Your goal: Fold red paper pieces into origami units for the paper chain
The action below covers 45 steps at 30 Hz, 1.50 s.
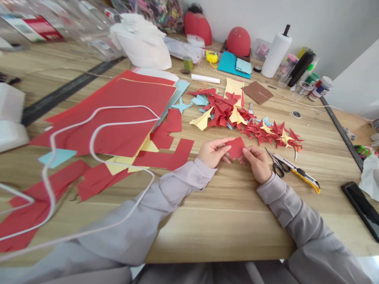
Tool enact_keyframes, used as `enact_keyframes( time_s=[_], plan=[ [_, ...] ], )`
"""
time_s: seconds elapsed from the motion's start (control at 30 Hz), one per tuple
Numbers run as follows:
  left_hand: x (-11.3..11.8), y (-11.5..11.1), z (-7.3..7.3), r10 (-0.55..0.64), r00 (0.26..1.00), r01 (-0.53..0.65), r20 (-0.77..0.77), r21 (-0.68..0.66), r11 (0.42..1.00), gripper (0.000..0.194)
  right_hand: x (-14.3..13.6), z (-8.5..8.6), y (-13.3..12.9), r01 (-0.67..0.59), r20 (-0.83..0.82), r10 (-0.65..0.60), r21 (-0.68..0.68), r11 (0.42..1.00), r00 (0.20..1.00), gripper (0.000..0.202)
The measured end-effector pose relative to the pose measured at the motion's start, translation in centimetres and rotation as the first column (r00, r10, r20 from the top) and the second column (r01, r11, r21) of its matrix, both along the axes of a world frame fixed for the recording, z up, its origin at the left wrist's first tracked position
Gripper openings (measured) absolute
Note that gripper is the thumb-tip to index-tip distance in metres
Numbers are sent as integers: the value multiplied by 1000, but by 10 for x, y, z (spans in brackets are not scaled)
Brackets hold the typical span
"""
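Note:
A small red paper square (236, 147) is held up between my two hands above the table. My left hand (213, 153) pinches its left edge between thumb and fingers. On its lower right corner, my right hand (257, 161) has the thumb on top and fingers underneath. Just beyond lies a heap of folded red paper stars (225, 108), with pale yellow and light blue pieces among them. A row of red stars (269, 132) runs to the right. Black-handled scissors (278, 165) and a yellow utility knife (302, 173) rest beside my right hand.
Large red paper sheets (118, 114) and red scraps (180, 154) cover the left, crossed by a white cable (51, 177). A phone (361, 209) lies at the right edge. Behind stand a white bottle (276, 55), tissues (142, 43), a yellow tape measure (211, 57) and brown paper (257, 92).

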State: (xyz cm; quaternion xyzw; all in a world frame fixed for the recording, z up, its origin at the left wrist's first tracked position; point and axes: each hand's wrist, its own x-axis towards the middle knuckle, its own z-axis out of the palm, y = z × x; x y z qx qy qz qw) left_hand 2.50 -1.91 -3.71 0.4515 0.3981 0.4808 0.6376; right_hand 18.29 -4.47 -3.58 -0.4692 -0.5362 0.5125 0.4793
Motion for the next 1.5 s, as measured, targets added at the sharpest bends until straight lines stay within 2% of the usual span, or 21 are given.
enact_keyframes(
  time_s=[0.2,0.4,0.6,0.77,0.87,0.97,1.07,1.17,1.27,1.4,1.5],
  plan=[
    [-1,1,-5,15,1000,-14,-21,50,999,33,1,-1,0,-20,7,20,6,1000,1000,26],
    [-1,0,-3,19,998,-8,-52,214,977,12,0,2,-1,20,31,-20,16,1000,999,30],
    [0,0,-4,15,997,5,-78,244,970,11,0,1,0,5,63,-5,2,1000,998,26],
    [-5,-4,6,-74,994,93,-82,272,958,11,1,-2,0,24,90,-27,40,999,996,25],
    [-6,-5,8,-56,985,105,-165,310,945,31,1,-2,0,40,119,-54,116,992,991,22],
    [-3,-5,2,9,971,66,-239,306,950,38,1,-1,0,65,145,-97,215,975,985,18],
    [-2,-4,-4,44,958,45,-283,301,953,33,1,-1,-1,109,141,-149,262,959,979,17],
    [-3,-5,-2,19,948,102,-318,359,928,10,0,1,-3,158,156,-210,290,944,965,17],
    [-4,-7,2,-38,933,188,-357,396,899,15,-1,3,-5,167,180,-230,309,936,956,18],
    [-6,-6,4,-51,955,149,-292,325,934,21,-3,1,-8,185,151,-230,263,947,962,19],
    [-8,-2,3,-57,982,106,-180,273,956,33,-4,0,-10,202,129,-256,331,922,958,24]
  ],
)
